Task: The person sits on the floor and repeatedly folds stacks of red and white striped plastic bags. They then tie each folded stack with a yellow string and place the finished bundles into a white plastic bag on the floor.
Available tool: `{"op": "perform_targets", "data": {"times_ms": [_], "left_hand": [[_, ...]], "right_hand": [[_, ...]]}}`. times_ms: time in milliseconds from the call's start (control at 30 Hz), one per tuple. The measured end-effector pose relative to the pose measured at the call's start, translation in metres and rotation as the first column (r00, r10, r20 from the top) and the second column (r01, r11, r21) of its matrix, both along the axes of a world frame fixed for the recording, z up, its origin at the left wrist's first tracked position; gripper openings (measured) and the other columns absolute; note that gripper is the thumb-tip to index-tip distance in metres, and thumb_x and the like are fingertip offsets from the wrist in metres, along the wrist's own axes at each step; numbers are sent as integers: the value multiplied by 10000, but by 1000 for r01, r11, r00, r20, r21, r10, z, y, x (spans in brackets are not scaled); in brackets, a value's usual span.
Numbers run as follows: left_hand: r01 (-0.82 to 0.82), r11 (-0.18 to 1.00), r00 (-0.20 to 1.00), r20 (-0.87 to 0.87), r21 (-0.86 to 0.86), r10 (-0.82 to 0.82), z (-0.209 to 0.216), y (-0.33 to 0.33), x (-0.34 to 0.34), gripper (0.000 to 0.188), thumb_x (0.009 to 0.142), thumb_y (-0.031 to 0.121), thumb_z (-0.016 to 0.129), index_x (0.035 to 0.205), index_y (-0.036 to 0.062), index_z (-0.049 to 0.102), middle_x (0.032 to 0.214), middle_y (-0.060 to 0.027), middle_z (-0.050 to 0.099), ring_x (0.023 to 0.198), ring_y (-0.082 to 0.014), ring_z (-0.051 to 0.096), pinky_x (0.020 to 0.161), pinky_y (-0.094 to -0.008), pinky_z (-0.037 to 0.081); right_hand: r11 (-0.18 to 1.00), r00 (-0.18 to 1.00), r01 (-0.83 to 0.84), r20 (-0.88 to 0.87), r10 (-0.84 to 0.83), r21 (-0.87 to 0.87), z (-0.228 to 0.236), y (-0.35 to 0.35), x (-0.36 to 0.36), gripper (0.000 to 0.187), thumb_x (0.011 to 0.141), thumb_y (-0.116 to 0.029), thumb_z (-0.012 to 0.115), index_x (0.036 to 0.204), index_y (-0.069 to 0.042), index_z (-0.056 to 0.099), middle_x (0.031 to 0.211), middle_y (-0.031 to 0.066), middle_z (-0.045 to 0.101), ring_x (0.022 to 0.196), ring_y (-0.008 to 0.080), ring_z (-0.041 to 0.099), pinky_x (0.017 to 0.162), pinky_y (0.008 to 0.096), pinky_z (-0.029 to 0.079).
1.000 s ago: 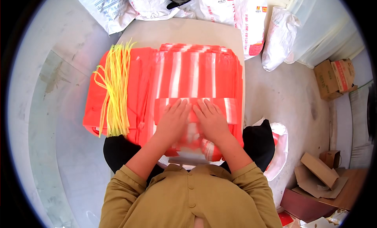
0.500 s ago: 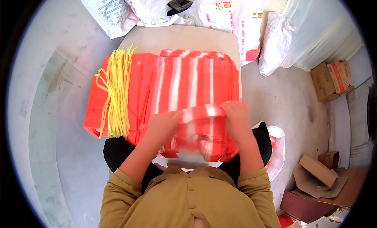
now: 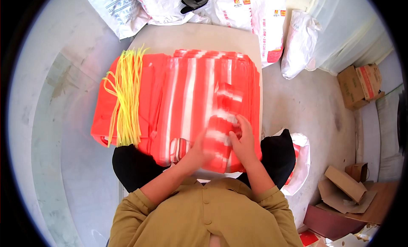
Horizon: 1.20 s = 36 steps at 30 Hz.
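A thick stack of red-and-white striped plastic bags (image 3: 178, 94) lies in front of me. Over its right front part is a bag folded into a narrow strip (image 3: 219, 140), blurred by motion. My left hand (image 3: 193, 155) is closed at the strip's left edge; its fingers are partly hidden and smeared. At the strip's right edge, my right hand (image 3: 244, 143) has thumb and forefinger apart, touching or almost touching the plastic. A small folded striped bundle (image 3: 180, 149) sits left of my left hand. Yellow ties (image 3: 127, 98) lie in a bunch on plain red bags (image 3: 106, 119).
The board (image 3: 191, 36) under the stack shows along its far edge. White woven sacks (image 3: 229, 13) stand beyond it, a black item (image 3: 194, 2) on one. A white sack (image 3: 299, 162) with red contents is by my right knee. Cardboard boxes (image 3: 357, 87) stand at right.
The striped strip, stretched crosswise between both hands before, now runs lengthwise and is folded. My hands have come lower and closer together. The small bundle at the left now shows.
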<state>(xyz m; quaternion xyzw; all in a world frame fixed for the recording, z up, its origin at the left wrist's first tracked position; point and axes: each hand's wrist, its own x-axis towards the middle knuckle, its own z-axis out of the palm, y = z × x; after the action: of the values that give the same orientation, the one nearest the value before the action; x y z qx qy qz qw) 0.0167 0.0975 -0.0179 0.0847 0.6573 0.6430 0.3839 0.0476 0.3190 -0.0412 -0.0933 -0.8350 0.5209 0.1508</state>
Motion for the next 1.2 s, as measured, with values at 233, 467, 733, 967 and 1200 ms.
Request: {"op": "perform_targets", "data": {"times_ms": [233,467,733,967,1200], "left_hand": [[-43,996,999,-2,79,43,-14,-6,1,912,997,84,677,1701,124,99,1697,-143,246,1472,-208,366,1158,-337,390],[43,992,999,14,-121,-42,25,3,2,950,968,181,733,1692,92,124,1639,-163,354,1438,-213,411,1143,-339,401],[51,947,916,-363,-318,-171,9,2,11,922,896,220,758,1658,62,263,1405,-241,504,1248,-316,551,1076,-398,435],[69,923,890,-396,-378,-228,5,-6,16,790,909,169,714,1629,180,390,1215,-228,493,1141,-363,556,1016,-411,466],[81,929,849,-463,-361,-254,-3,-14,16,723,920,152,699,1593,162,434,1252,-255,512,1185,-409,572,1010,-464,496]], "right_hand": [[985,984,-104,131,122,-137,25,-29,4,659,996,-45,611,1601,-16,350,1269,140,623,994,165,652,850,295,551],[881,923,-197,221,315,-431,35,-47,-4,694,1036,-139,572,1653,-72,262,1654,185,373,1481,304,414,1197,380,358],[749,885,-190,219,410,-635,39,-40,-17,657,1063,-156,547,1655,-82,272,1674,142,343,1495,271,394,1216,376,338],[852,899,-81,332,287,-517,20,-22,-60,518,1056,-131,579,1559,-39,492,1400,64,606,1222,144,570,1066,293,450],[940,943,-136,251,219,-313,-1,6,-112,480,1074,-150,575,1526,-1,510,1480,94,575,1335,173,538,1114,304,431]]}}
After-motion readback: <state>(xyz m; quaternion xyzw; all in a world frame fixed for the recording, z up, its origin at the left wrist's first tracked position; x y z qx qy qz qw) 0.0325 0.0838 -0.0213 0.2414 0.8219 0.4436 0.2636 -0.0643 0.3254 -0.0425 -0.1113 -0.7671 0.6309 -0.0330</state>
